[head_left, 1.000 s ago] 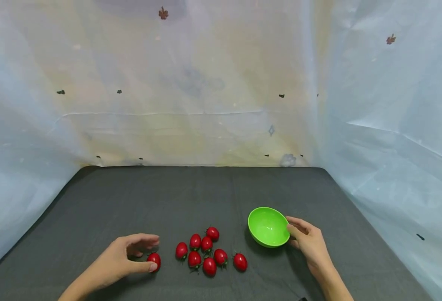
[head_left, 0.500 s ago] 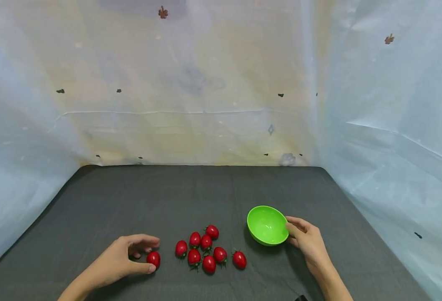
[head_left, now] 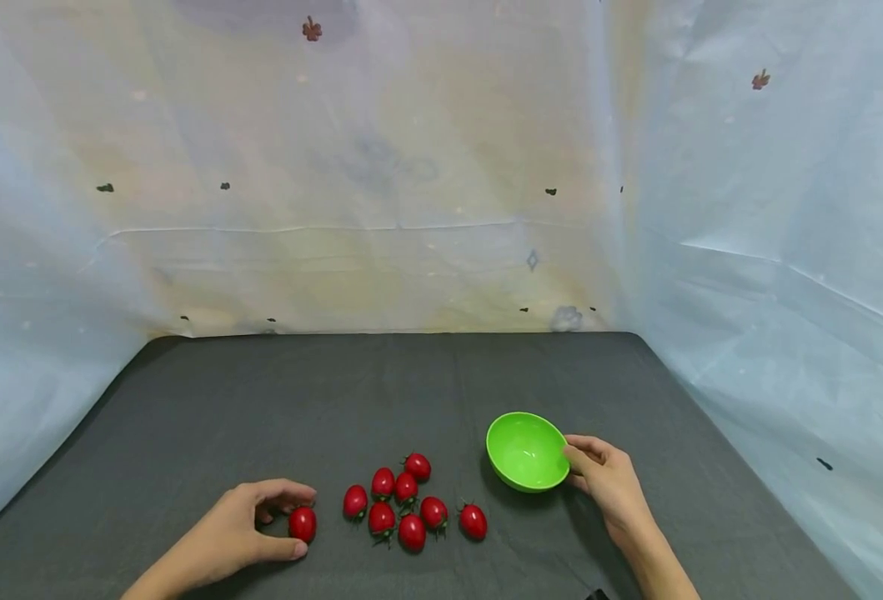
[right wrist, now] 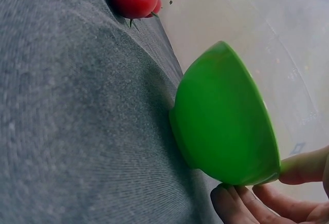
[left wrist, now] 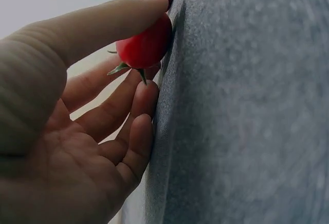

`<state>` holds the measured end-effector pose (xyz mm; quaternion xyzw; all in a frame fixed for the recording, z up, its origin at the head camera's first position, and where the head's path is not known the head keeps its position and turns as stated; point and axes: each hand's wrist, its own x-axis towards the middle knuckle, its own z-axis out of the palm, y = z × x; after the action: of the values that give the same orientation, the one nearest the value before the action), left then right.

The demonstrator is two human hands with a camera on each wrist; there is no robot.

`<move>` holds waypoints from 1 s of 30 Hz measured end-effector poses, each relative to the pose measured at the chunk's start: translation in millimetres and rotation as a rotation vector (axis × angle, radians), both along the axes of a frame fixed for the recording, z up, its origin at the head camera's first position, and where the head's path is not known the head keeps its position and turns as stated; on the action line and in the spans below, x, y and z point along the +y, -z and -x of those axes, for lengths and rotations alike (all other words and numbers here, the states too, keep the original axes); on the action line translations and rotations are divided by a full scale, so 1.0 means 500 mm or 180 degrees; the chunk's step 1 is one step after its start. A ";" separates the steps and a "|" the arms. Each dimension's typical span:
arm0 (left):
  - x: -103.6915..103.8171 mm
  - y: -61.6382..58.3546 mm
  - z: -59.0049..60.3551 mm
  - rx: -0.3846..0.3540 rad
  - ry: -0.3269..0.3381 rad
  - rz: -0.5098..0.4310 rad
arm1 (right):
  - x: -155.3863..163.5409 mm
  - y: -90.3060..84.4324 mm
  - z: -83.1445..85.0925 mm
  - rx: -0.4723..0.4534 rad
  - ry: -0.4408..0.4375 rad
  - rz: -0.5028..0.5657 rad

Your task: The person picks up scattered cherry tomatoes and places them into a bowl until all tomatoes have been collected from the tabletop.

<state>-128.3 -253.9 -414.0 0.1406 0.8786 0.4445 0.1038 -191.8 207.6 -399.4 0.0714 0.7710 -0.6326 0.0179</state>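
Note:
In the head view my left hand [head_left: 249, 525] curls around a red cherry tomato [head_left: 302, 524] at the left, with the thumb at its near side and the fingers at its far side. The left wrist view has the thumb lying over this tomato [left wrist: 144, 44], whose green stem points toward the palm. My right hand [head_left: 609, 487] pinches the right rim of a green bowl [head_left: 525, 454], thumb on the rim and fingers under the outer wall. Nothing lies inside the bowl. Whether its foot fully touches the cloth, I cannot tell.
Several cherry tomatoes [head_left: 412, 532] lie clustered between the hands, and one tomato [head_left: 474, 522] sits slightly apart toward the bowl. A dark grey cloth [head_left: 321, 400] covers the table. Pale sheeting [head_left: 381, 167] encloses the back and sides. A small black object [head_left: 598, 594] shows at the bottom edge.
My left fingers have drawn in closer around the tomato, which has turned slightly. The right hand keeps its hold on the bowl. The whole view has shifted a little.

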 end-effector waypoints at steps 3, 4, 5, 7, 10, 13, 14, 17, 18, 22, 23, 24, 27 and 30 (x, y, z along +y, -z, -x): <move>0.004 -0.001 0.000 -0.0033 -0.0009 0.0005 | 0.001 0.003 0.000 -0.0018 -0.0006 0.0010; 0.006 -0.001 0.000 -0.0034 -0.0014 0.0022 | 0.002 0.004 0.000 -0.0018 -0.0015 0.0010; 0.008 -0.001 0.000 -0.0050 -0.0019 0.0035 | 0.002 0.004 0.001 -0.0022 -0.0016 0.0004; 0.011 0.000 0.000 -0.0064 -0.0028 0.0066 | 0.004 0.005 0.001 -0.0036 -0.0010 -0.0008; 0.014 0.001 0.000 -0.0065 -0.0044 0.0114 | 0.004 0.006 0.001 -0.0070 0.0009 -0.0007; 0.013 0.001 0.000 -0.0045 -0.0061 0.0127 | 0.003 0.005 0.001 -0.0098 0.0009 0.0036; 0.013 0.001 -0.001 -0.0034 -0.0065 0.0131 | 0.002 0.005 0.001 -0.0106 0.0002 0.0067; 0.013 0.000 -0.001 0.0010 -0.0076 0.0163 | 0.001 0.003 0.001 -0.0143 -0.0026 0.0283; 0.013 -0.001 -0.002 0.0019 -0.0080 0.0172 | 0.001 0.002 0.000 -0.0161 -0.0035 0.0376; 0.014 -0.002 -0.003 -0.0007 -0.0091 0.0190 | 0.001 0.001 -0.003 -0.0218 -0.0088 0.0629; 0.014 -0.003 -0.003 -0.0012 -0.0102 0.0183 | 0.002 0.002 -0.004 -0.0228 -0.0094 0.0645; 0.014 -0.004 -0.004 -0.0017 -0.0120 0.0172 | 0.002 0.002 -0.004 -0.0233 -0.0098 0.0651; 0.014 -0.009 -0.005 0.0005 -0.0201 0.0098 | 0.002 0.003 -0.004 -0.0238 -0.0119 0.0653; 0.018 -0.017 -0.006 0.0014 -0.0294 -0.0058 | 0.001 0.002 -0.002 -0.0240 -0.0124 0.0672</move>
<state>-125.4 -245.1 -405.7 0.1018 0.8803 0.4565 0.0799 -190.7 208.3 -400.5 0.0779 0.7000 -0.7067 0.0666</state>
